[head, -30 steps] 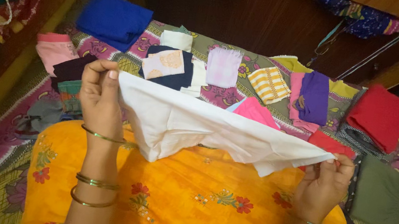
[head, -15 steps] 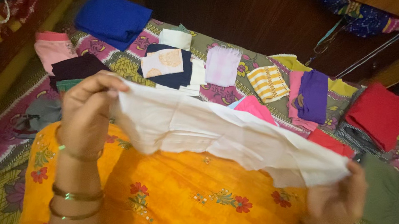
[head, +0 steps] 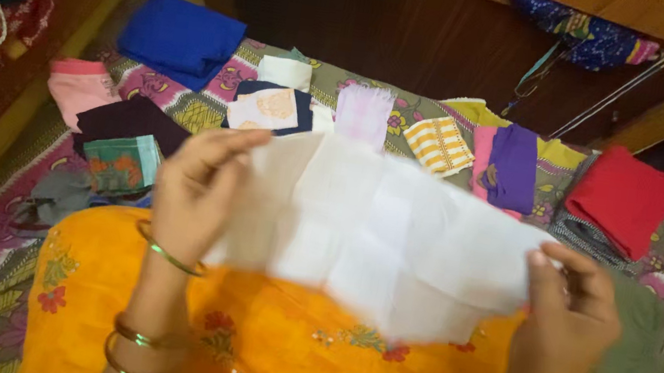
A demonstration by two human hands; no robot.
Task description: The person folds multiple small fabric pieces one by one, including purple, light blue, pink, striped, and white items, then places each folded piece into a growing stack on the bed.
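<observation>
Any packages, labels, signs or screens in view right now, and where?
None in view: no package, label, sign or screen.
White cloth: held spread between the left hand and right hand, plain, no tag visible.
Folded cloths: laid out on the patterned bedsheet beyond, many colours, no tags visible.

The white cloth hid the folded pieces behind it and part of the orange garment, which the bottom edge cut off.

No packages, labels, signs, screens.
</observation>
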